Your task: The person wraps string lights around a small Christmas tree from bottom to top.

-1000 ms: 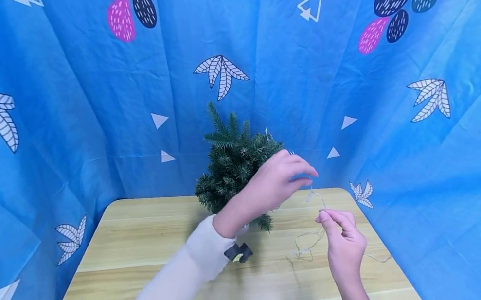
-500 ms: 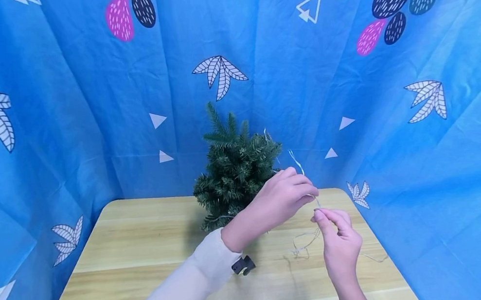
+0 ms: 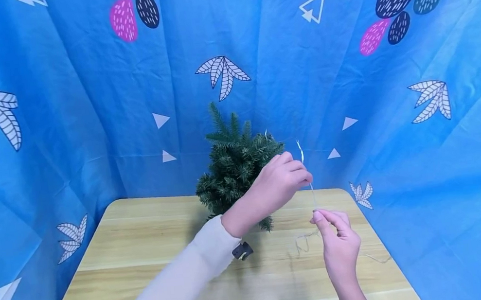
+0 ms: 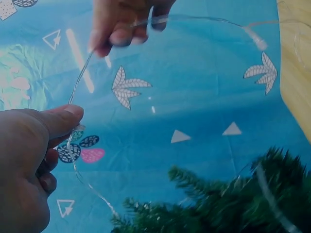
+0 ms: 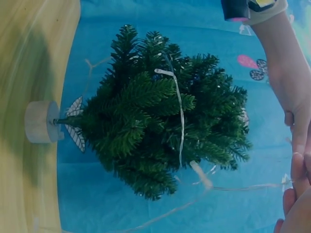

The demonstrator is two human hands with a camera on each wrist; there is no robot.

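A small artificial Christmas tree [image 3: 236, 170] stands at the back of the table, with a pale round base [image 5: 43, 121] visible in the right wrist view. Thin clear string lights [image 5: 182, 119] lie over its branches and run out to the hands. Right of the tree, the left hand [image 3: 276, 183] pinches the wire between thumb and fingers. Just below and nearer, the right hand [image 3: 340, 244] pinches the same wire [image 3: 314, 196], which runs nearly straight between the two. A small clear bulb [image 4: 79, 128] sits by the left fingertips.
Slack wire [image 3: 303, 243] hangs in a loop beside the right hand, and another strand [image 3: 378, 258] lies near the right edge of the wooden table [image 3: 145, 248]. A patterned blue cloth [image 3: 228, 34] encloses the back and sides.
The left hand first came down near the right hand, closing on the wire, then rose again. Wire between the hands is straighter, and the slack loop is smaller. The right hand barely moved.
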